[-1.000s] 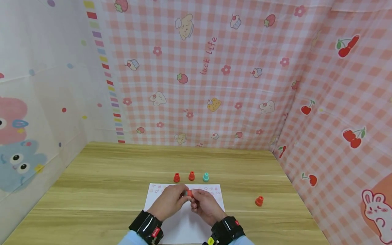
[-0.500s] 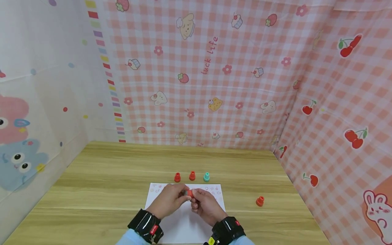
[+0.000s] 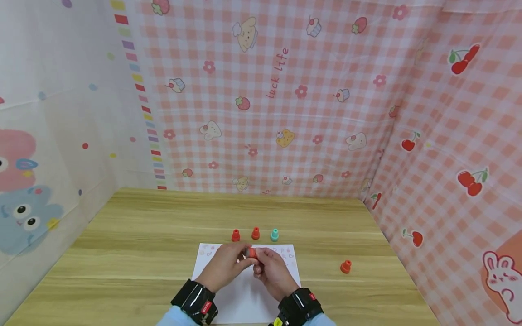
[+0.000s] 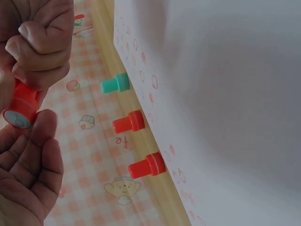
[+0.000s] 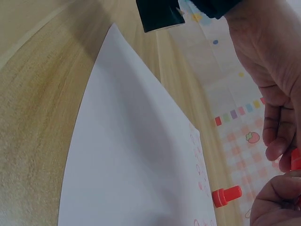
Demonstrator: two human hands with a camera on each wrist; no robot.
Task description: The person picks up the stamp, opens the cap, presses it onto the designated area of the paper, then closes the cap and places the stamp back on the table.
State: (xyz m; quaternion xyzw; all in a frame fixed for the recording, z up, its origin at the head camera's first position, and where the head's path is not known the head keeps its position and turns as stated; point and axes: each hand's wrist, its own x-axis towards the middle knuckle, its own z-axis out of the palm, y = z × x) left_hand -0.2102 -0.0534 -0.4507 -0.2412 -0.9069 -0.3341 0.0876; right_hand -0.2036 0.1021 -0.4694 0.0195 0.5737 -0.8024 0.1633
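Since half a second ago, the held red stamp (image 3: 252, 253) and the fingertips on it have risen slightly towards the far edge of the paper (image 3: 246, 303); the other stamps unmoved. Both hands closed in on the one piece: left hand (image 3: 224, 267) with thumb and forefinger about its greyish end, the gap between them only as wide as the stamp; right hand (image 3: 276, 274) pinching the red part, its remaining fingers curled into the palm. Stamp sits above the far part of the sheet, lying roughly sideways; left wrist view shows its round pale end face uncovered. Paper flat on the worktop (image 3: 122, 253), small red and pink prints along its far edge. Just beyond that edge, a row upright on the wood, left to right: first red stamp (image 3: 235, 235), second red stamp (image 3: 255, 233), turquoise stamp (image 3: 275, 235), near one another but apart. A lone red stamp (image 3: 345, 266) stands right of the paper, well away from the row. Black straps (image 3: 195, 301) on both wrists, light blue sleeves (image 3: 175, 317) below
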